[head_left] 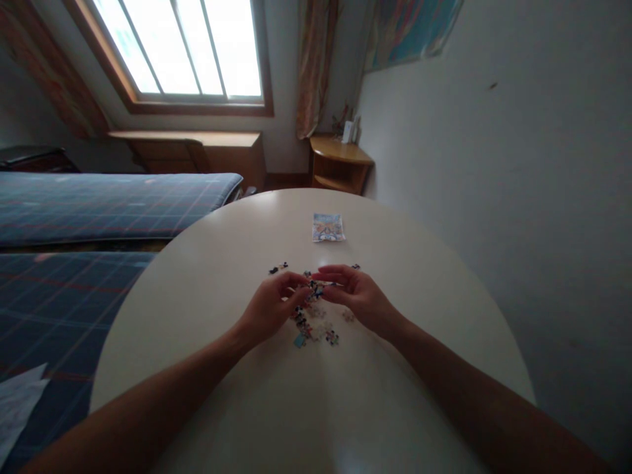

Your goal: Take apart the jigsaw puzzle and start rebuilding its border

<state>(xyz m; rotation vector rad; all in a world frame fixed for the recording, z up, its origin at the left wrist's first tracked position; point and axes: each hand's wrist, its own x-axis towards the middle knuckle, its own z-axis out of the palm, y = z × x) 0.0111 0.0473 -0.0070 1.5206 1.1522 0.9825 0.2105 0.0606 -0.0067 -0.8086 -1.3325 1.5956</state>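
Observation:
My left hand (273,301) and my right hand (363,297) meet near the middle of the white round table (197,316). Between their fingertips is a small cluster of jigsaw puzzle pieces (316,288), pinched from both sides; its exact outline is too small to make out. Below the hands lie more loose jigsaw pieces (300,317), dark, white and pale. One blue piece (299,340) and a mottled group (332,338) sit nearest to me. A few dark pieces (278,268) rest beyond my left hand, and another piece (356,266) shows behind my right hand.
A small printed picture sheet (328,228) lies farther back on the table. To the left are beds with plaid covers (99,207), and papers (22,408) lie there. A wooden corner cabinet (340,150) stands behind the table; a pale wall (518,197) runs along the right.

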